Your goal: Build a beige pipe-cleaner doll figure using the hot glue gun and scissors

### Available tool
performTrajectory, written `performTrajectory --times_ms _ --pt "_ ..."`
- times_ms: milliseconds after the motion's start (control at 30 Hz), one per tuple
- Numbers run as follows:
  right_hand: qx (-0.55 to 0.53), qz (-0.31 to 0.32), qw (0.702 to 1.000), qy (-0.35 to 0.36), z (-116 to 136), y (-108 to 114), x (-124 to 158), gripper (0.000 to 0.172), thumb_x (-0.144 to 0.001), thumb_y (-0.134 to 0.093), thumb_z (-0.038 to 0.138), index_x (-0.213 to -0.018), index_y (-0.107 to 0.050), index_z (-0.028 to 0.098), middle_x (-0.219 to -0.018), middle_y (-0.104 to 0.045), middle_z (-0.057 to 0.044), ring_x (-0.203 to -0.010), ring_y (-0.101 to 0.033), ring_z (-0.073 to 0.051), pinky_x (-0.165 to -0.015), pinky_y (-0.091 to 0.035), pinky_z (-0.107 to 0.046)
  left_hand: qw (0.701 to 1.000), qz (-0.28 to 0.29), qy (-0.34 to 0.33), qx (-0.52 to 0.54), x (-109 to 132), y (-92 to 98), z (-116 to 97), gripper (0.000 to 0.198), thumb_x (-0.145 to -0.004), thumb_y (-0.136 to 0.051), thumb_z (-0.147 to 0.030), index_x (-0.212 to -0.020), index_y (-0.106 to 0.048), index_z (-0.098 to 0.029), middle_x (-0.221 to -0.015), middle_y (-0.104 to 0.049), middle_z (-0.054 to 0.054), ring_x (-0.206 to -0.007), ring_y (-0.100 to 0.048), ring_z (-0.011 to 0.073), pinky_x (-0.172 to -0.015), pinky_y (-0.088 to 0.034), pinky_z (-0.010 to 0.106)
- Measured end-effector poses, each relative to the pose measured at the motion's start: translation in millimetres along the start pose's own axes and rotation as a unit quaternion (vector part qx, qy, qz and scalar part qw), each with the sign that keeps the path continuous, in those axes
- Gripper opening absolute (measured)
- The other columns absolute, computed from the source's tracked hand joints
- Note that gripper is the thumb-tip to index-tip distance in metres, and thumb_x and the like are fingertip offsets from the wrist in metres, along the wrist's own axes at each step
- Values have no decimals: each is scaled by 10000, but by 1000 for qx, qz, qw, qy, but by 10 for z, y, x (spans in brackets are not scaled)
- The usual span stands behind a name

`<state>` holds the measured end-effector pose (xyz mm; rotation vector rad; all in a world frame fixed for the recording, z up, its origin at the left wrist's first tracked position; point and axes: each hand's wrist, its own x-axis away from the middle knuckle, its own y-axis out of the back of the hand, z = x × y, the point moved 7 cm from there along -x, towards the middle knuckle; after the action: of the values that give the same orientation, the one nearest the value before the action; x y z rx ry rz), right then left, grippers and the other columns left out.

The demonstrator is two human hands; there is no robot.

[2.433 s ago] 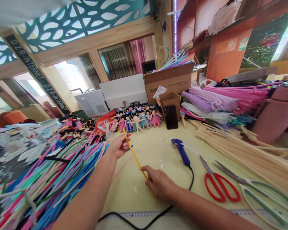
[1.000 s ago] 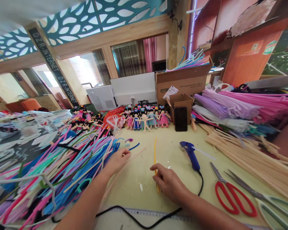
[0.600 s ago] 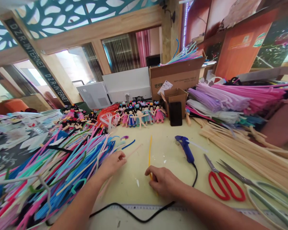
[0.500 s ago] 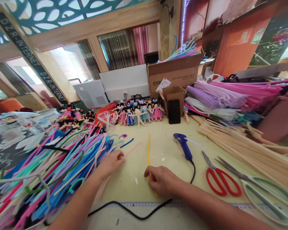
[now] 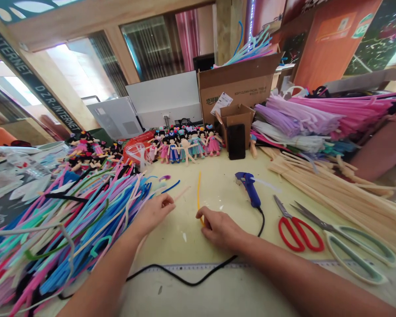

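Note:
My right hand (image 5: 218, 224) is closed around a yellow pipe cleaner (image 5: 199, 189), whose far end points away from me over the pale tabletop. Thumb and index finger do the gripping; the strip's near end is hidden by the hand. To the left, my left hand (image 5: 156, 211) has curled fingers on a pale pink pipe cleaner (image 5: 183, 193), which shows beyond the fingertips and again below the wrist. A short blue pipe cleaner (image 5: 170, 186) and a small purple piece (image 5: 165, 178) lie just past that hand. A blue glue gun (image 5: 251, 188) rests right of my right hand.
Red-handled scissors (image 5: 298, 231) and larger green-handled scissors (image 5: 346, 242) lie at right. Mixed pipe cleaners (image 5: 86, 220) heap at left, beige ones (image 5: 330, 193) at right. Small dolls (image 5: 185, 147), a phone (image 5: 236, 141) and a cardboard box (image 5: 237, 83) stand behind. A black cord (image 5: 191, 282) crosses the ruler (image 5: 214, 265).
The view has shifted slightly. My right hand has slid forward along the yellow pipe cleaner, or with it; its near end no longer shows. My left hand has moved slightly right.

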<state>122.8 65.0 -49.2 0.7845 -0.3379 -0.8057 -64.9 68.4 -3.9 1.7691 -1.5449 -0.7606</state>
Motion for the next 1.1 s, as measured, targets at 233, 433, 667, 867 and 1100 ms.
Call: performTrajectory --times_ms 233,433,667,867,1100 --pt "-134 -79 988 -6 -17 124 5 191 -759 -562 91 -834 -453 229 -651 -491 79 -607 -464 -112 -607 -339 -228 911 194 132 340 45 -780 -221 234 -738 -692 -373 -714 -659 -142 -602 -648 24 -405 -481 90 -382 -307 202" --pt "-301 -49 949 -72 -118 8 -24 175 -794 -530 119 -755 -400 231 -551 -456 106 -453 -455 -79 -466 -348 -186 872 180 135 434 -5 -1003 -299 325 -628 -799 -371 -640 -553 -159 -525 -564 -29 -417 -438 46 -411 -284 169" --pt "-300 -21 949 -95 -125 -38 -19 144 -756 -532 95 -780 -467 221 -541 -450 111 -421 -411 -67 -457 -363 -187 875 154 156 432 -76 -1074 -250 260 -616 -769 -279 -676 -540 -170 -553 -623 -13 -448 -536 82 -439 -348 184" --pt "-259 3 960 -105 -109 -90 -3 184 -736 -493 40 -783 -479 218 -521 -440 115 -407 -404 -66 -454 -348 -198 902 139 169 371 -124 -1009 -190 194 -687 -708 -193 -702 -515 -187 -457 -557 -55 -398 -494 79 -443 -366 189" --pt "-293 50 942 -153 -88 -139 36 151 -808 -491 87 -847 -453 228 -524 -465 119 -400 -449 -83 -380 -375 -183 948 120 137 263 -115 -909 -192 116 -755 -626 -216 -707 -523 -194 -483 -578 -42 -384 -470 93 -429 -352 210"
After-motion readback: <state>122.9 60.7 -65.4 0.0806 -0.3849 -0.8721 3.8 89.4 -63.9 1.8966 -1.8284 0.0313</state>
